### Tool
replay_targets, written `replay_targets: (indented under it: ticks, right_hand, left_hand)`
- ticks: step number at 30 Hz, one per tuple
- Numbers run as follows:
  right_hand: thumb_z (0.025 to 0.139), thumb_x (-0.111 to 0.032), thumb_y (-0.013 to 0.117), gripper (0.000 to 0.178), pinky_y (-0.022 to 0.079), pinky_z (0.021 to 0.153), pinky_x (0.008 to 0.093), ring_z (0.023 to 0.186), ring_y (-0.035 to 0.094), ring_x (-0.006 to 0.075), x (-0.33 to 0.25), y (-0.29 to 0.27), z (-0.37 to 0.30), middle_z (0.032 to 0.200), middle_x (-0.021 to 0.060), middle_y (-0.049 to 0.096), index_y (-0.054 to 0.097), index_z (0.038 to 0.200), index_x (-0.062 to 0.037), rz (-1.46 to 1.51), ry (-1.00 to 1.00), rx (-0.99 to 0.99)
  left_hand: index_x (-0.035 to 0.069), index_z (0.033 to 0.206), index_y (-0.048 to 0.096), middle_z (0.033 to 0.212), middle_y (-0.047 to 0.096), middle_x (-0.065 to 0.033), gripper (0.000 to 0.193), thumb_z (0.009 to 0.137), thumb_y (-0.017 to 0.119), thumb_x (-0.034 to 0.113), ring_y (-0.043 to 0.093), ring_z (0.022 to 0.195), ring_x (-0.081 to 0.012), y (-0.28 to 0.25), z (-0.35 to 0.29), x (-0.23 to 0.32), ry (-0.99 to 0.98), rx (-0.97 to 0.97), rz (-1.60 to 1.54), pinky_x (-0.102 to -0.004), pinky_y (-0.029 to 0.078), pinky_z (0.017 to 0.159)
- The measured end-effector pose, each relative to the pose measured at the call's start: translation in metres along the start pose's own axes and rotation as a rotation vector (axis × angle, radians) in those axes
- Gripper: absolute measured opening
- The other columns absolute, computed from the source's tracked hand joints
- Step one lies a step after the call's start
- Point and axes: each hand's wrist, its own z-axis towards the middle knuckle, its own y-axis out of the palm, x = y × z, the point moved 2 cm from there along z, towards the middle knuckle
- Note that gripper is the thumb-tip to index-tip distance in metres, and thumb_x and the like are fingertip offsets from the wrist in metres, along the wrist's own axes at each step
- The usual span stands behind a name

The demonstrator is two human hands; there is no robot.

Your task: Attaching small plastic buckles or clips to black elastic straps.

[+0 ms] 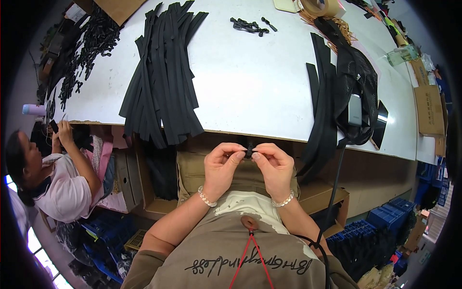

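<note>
Just off the table's near edge, my left hand [224, 166] and my right hand [273, 168] meet in front of my body. Both are closed in a pinch, thumbs against forefingers. Between the fingertips is a small black piece [249, 153], mostly covered, so its exact kind does not show. Left of my hands, a thick bundle of long flat black strips [166, 77] hangs partly over the table edge. On the right, another bundle of black strips [321, 106] also droops over the edge.
The white table [250, 82] carries a few small black pieces [250, 26], a black mesh bag [363, 72] with a grey device [354, 111], and a tape roll [321, 6]. A heap of small black pieces [98, 36] lies far left. A co-worker [67, 178] sits at left. Cardboard boxes [332, 202] stand below.
</note>
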Motion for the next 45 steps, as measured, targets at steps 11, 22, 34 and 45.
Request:
replay_targets:
  ticks: [11,22,34,45]
  right_hand:
    - [0.083,-0.006,0.062,0.010,0.042,0.057,0.0199,0.063,0.052,0.0076,0.034,-0.003,0.009,0.077,0.0022,0.060,0.061,0.088,0.0017,0.392,0.637,0.169]
    - [0.083,-0.003,0.060,0.003,0.038,0.057,0.0183,0.064,0.048,0.0061,0.034,0.011,0.007,0.074,0.0006,0.057,0.059,0.081,-0.0023,0.452,0.643,0.337]
    - [0.085,-0.004,0.059,0.002,0.043,0.068,0.0229,0.070,0.051,0.0089,0.031,-0.003,0.004,0.079,0.0033,0.058,0.059,0.084,-0.0018,0.503,0.670,0.133]
    - [0.082,0.000,0.061,0.010,0.046,0.073,0.0237,0.078,0.055,0.0111,0.020,-0.004,0.003,0.088,0.0048,0.061,0.060,0.092,-0.0004,0.404,0.457,0.040]
  left_hand:
    - [-0.002,0.092,0.061,0.083,0.064,-0.0059,0.013,0.085,0.062,0.010,0.059,0.068,-0.0082,0.003,0.016,-0.016,-0.570,0.144,-0.198,-0.0203,0.052,0.060]
    - [0.002,0.089,0.061,0.085,0.063,-0.0042,0.006,0.087,0.058,0.007,0.058,0.073,-0.0087,0.005,0.017,-0.021,-0.570,0.179,-0.305,-0.0208,0.049,0.063]
    - [0.000,0.092,0.060,0.087,0.062,-0.0047,0.011,0.086,0.060,0.008,0.057,0.074,-0.0091,0.000,0.015,-0.016,-0.555,0.067,-0.208,-0.0219,0.050,0.066]
    - [0.000,0.093,0.060,0.089,0.062,-0.0037,0.010,0.084,0.061,0.002,0.057,0.077,-0.0079,0.000,0.010,-0.014,-0.244,0.012,-0.072,-0.0218,0.050,0.070]
